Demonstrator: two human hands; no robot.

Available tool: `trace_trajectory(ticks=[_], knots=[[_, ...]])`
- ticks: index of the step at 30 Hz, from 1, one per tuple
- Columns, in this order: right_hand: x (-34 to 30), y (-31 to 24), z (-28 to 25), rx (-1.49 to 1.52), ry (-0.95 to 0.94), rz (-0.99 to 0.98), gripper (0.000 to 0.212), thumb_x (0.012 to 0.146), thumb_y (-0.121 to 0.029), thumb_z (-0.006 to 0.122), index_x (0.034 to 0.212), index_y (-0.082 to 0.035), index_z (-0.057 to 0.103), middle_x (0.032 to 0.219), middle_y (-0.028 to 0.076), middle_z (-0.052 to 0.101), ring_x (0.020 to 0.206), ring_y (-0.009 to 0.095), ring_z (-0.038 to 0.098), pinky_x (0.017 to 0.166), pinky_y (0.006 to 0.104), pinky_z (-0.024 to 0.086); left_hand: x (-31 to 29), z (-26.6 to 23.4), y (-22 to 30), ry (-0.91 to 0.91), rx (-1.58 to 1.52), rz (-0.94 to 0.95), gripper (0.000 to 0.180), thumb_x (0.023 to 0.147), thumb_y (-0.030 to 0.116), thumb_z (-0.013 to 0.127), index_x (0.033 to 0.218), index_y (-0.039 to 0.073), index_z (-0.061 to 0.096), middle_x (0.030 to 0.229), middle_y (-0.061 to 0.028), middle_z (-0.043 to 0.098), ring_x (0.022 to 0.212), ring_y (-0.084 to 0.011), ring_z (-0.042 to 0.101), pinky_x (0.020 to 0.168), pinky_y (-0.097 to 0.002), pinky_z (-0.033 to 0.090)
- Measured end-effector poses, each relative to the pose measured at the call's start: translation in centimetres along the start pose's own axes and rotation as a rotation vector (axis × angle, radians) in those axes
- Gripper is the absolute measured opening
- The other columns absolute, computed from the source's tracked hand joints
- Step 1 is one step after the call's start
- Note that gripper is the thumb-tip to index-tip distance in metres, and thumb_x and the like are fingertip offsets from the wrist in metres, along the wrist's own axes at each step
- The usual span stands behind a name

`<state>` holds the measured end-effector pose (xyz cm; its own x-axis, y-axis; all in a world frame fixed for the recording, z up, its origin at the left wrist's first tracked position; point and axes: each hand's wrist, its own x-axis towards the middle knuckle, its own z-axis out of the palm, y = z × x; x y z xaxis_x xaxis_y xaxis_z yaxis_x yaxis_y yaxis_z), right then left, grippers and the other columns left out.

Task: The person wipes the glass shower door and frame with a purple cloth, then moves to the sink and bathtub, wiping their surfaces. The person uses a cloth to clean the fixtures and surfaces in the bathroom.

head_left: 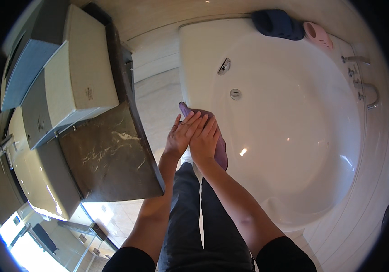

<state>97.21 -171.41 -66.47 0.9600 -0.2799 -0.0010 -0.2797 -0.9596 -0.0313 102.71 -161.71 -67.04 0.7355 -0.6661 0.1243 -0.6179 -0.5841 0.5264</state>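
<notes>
A purple cloth (220, 149) drapes over the near left rim of the white bathtub (271, 136), one end pointing out past the corner. Flat on top of it lies my right hand (203, 143), its fingers stretched forward. My left hand (179, 136) rests beside it with straight fingers, and its fingertips reach onto the cloth next to the right hand's fingers. The two hands touch each other. Their palms hide part of the cloth, and I see no fingers curled around it.
A dark stone counter (108, 154) juts in at the left, close to my left forearm, with pale boxes (90, 59) on it. Dark slippers (276, 23) and a pink slipper (317, 35) sit on the tub's far rim. Metal taps (369, 93) project at the right.
</notes>
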Motion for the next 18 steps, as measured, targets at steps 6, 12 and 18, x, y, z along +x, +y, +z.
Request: trace_trajectory(ticks=[6, 12, 18], knots=[[3.5, -1.4, 0.7, 0.031, 0.014, 0.083, 0.054, 0.096, -0.016, 0.049, 0.143, 0.009, 0.039, 0.143, 0.038, 0.038, 0.133, 0.047, 0.043, 0.103, 0.0545, 0.041, 2.8, 0.2, -1.4, 0.088, -0.103, -0.121, 0.041, 0.094, 0.012, 0.057, 0.135, 0.014, 0.059, 0.147, -0.0061, 0.052, 0.142, -0.0239, 0.042, 0.118, -0.0484, 0.029], [4.5, -1.5, 1.7, 0.088, 0.078, 0.112, 0.057, 0.094, -0.016, 0.053, 0.145, 0.005, 0.039, 0.146, 0.037, 0.036, 0.134, 0.047, 0.041, 0.101, 0.0563, 0.042, 3.6, 1.0, -1.6, 0.111, -0.221, -0.193, 0.043, 0.096, 0.011, 0.056, 0.139, 0.013, 0.056, 0.151, -0.0074, 0.048, 0.145, -0.0287, 0.037, 0.119, -0.0481, 0.027], [3.0, 0.3, 0.8, 0.229, 0.138, 0.062, 0.057, 0.093, -0.015, 0.053, 0.146, 0.001, 0.039, 0.148, 0.033, 0.036, 0.133, 0.045, 0.042, 0.105, 0.0521, 0.04, 2.8, 1.5, 0.1, 0.082, -0.135, -0.213, 0.048, 0.098, 0.013, 0.051, 0.146, 0.012, 0.049, 0.159, -0.0112, 0.035, 0.148, -0.0326, 0.03, 0.12, -0.0502, 0.024]])
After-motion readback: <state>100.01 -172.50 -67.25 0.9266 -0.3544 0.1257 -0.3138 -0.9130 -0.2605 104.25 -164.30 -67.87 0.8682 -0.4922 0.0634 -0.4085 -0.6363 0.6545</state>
